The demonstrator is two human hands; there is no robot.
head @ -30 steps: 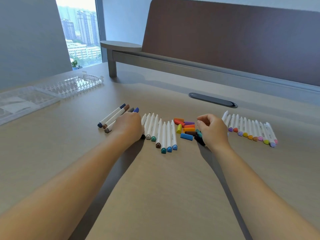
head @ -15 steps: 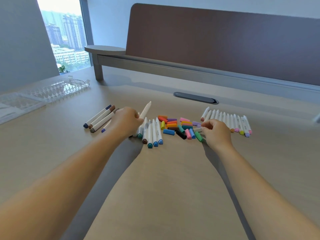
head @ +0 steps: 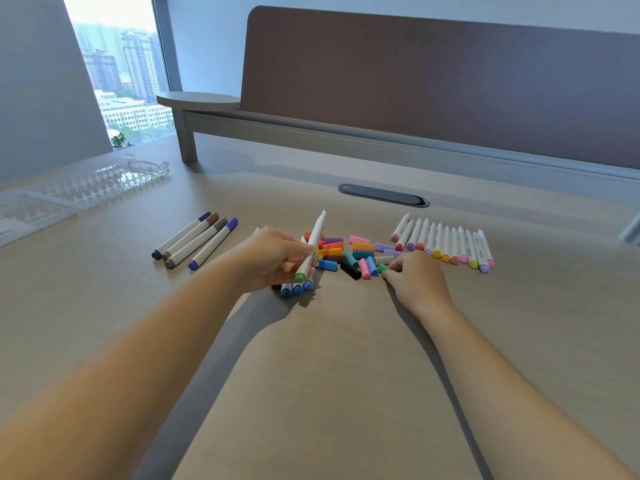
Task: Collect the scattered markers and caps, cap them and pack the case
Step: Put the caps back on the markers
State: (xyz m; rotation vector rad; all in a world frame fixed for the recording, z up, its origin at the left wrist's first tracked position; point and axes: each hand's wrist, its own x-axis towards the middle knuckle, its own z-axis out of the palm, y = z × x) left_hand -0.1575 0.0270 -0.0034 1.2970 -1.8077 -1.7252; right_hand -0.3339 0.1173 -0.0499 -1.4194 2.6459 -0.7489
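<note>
Meanwhile left hand (head: 273, 259) grips a green-ended marker (head: 311, 245); right hand (head: 414, 278) pinches a green cap (head: 382, 268).

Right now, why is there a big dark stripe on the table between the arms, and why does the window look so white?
Head view: the stripe is the left arm's shadow on the table, with light coming from the window; daylight washes out its top; the wide lens bends the edges.
</note>
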